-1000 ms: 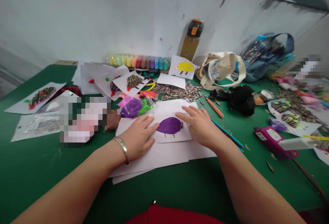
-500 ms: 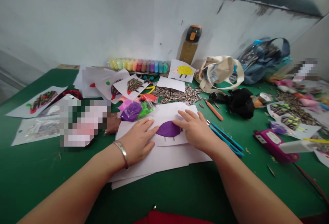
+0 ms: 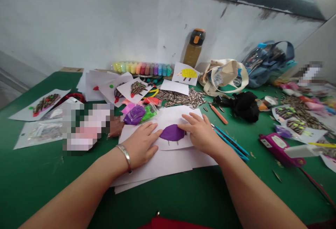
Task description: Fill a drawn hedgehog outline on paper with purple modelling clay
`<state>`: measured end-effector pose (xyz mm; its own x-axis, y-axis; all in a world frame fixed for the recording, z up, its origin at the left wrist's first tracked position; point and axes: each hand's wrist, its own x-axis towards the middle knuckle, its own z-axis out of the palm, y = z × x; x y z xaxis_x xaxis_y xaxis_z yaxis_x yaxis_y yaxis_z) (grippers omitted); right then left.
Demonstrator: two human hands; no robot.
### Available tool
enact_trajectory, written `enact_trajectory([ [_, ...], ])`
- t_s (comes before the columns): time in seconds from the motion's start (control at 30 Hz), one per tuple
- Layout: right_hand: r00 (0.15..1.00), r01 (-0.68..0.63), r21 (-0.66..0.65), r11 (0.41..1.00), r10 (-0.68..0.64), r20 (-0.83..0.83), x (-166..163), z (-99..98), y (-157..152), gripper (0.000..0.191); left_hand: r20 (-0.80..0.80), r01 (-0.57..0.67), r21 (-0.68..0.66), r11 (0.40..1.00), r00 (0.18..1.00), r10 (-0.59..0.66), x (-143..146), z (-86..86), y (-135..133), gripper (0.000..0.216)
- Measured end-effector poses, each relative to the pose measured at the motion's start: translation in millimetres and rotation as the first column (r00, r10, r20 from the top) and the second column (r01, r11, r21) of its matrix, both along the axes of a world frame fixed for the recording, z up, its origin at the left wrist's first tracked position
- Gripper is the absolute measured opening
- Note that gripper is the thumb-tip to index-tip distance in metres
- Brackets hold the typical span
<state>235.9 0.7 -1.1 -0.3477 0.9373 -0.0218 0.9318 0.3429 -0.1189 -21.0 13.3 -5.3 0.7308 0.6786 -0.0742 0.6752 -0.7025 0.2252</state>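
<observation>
A flat purple clay shape lies on a small white card on top of a stack of white paper sheets. My left hand lies flat on the paper, its fingertips at the clay's left edge. My right hand rests on the card with its fingers pressing the clay's right edge. A silver bracelet is on my left wrist. Neither hand holds anything.
On the green table lie a pile of sunflower seeds, bags of purple and green clay, finished seed pictures, a row of clay tubs, a bottle, tote bags, blue scissors, an orange pencil and a purple device.
My right hand has slid left onto the clay's right edge. The view has tilted slightly; my left hand stays in place.
</observation>
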Motion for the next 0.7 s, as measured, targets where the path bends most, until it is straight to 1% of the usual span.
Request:
enact_trajectory([
  [0.17, 0.999, -0.008, 0.016, 1.000, 0.008, 0.032, -5.2, -1.6, 1.2, 0.058, 0.039, 0.007, 0.012, 1.000, 0.999, -0.008, -2.2, -2.7, 0.4, 0.051],
  [0.27, 1.000, 0.008, -0.003, 1.000, -0.008, -0.024, -2.9, 0.0, 2.6, 0.059, 0.057, 0.005, 0.016, 1.000, 0.998, -0.006, -2.9, -3.3, 0.7, 0.050],
  [0.33, 0.996, 0.033, -0.011, 0.999, -0.034, -0.082, -0.8, 1.3, 2.8, 0.062, 0.047, 0.004, 0.012, 1.000, 0.999, -0.004, -2.5, -2.6, 0.7, 0.050],
  [0.4, 0.994, 0.044, 0.005, 0.999, -0.043, -0.105, -0.4, 1.5, 2.4, 0.064, 0.024, 0.001, 0.005, 1.000, 1.000, -0.001, -1.7, -1.4, 0.4, 0.051],
  [0.47, 0.997, 0.032, 0.011, 0.999, -0.031, -0.076, -1.7, 0.0, 2.1, 0.063, 0.002, 0.001, 0.002, 1.000, 1.000, -0.001, -1.2, -0.5, 0.2, 0.051],
  [0.57, 1.000, 0.018, -0.020, 1.000, -0.018, -0.020, -3.7, -3.6, 3.0, 0.060, 0.010, 0.000, 0.003, 1.000, 1.000, 0.000, -1.3, -0.7, 0.2, 0.051],
  [0.7, 0.997, 0.024, -0.032, 0.999, -0.027, -0.073, -0.5, -3.5, 4.5, 0.061, 0.059, -0.002, -0.004, 1.000, 0.998, 0.002, -2.5, -2.4, 0.9, 0.052],
])
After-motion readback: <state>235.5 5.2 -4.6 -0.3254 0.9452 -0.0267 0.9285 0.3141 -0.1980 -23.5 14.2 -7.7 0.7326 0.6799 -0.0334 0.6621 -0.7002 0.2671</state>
